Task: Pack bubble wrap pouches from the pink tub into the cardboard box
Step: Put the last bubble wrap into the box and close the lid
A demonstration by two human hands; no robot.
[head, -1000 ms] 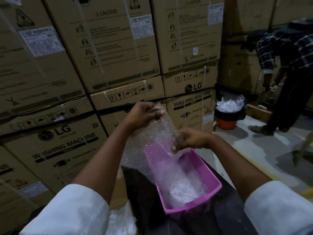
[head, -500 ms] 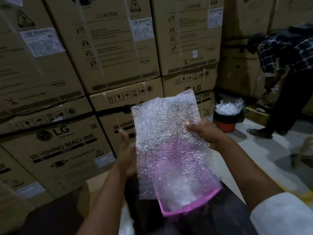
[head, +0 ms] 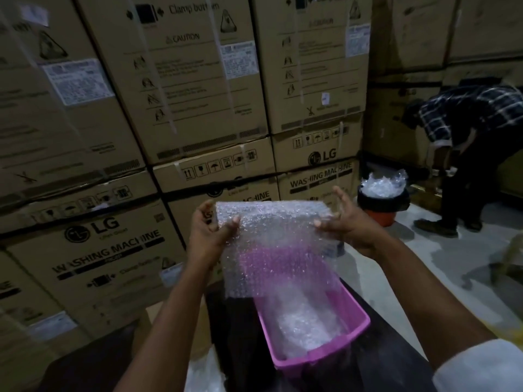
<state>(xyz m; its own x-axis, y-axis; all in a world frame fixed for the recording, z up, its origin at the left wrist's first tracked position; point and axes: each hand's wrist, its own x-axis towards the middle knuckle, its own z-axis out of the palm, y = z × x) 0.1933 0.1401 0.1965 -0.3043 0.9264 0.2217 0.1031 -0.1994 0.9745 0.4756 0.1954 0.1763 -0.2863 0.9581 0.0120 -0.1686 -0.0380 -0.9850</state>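
1. While both hands are raised in front of the person, a bubble wrap pouch (head: 271, 244) hangs between them above the pink tub (head: 353, 335).
2. The left hand (head: 209, 236) pinches the pouch's upper left corner, thumb on the near face and fingers curled behind.
3. The right hand (head: 348, 224) holds the upper right edge with its thumb on the near face; its fingers stand up, spread, behind the sheet.
4. The pouch hangs roughly upright, its lower edge reaching down to the far end of the tub, whose pink shows through the plastic.
5. More bubble wrap (head: 305, 323) lies inside the tub, which sits on a dark table (head: 382, 363).
6. A cardboard box (head: 158, 321) shows partly, low and left of the tub, behind the left forearm.
7. Stacked washing machine cartons (head: 175, 108) fill the far wall.
8. To the far right, a black bin (head: 382, 202) heaped with clear plastic stands on the floor, and a person in a checked shirt (head: 469, 111) bends over beside it.
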